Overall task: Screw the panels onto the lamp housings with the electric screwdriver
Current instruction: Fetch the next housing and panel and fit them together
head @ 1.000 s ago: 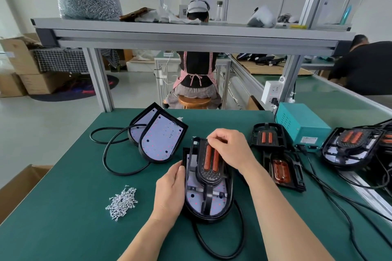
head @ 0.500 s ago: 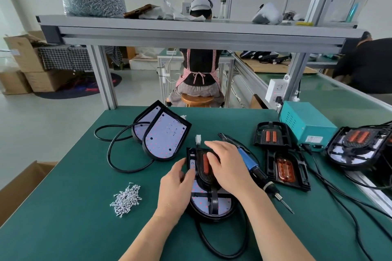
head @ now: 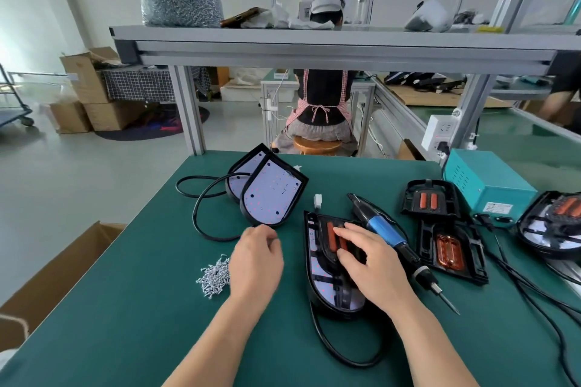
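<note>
A black lamp housing with a black panel bearing orange strips lies in the middle of the green table. My right hand rests flat on that panel, fingers spread. My left hand hovers to the left of the housing, fingers loosely curled, holding nothing I can see. The electric screwdriver, blue-bodied, lies on the table just right of the housing, tip pointing toward me. A small pile of silver screws lies left of my left hand.
Two stacked housings with a black cable stand at the back left. Loose black panels and a teal power box sit to the right, another housing at the far right. A person sits beyond the table. Cardboard box at left.
My left hand has let go of the housing and moved left toward the screws. My right hand stays on the panel. The view has shifted left.
</note>
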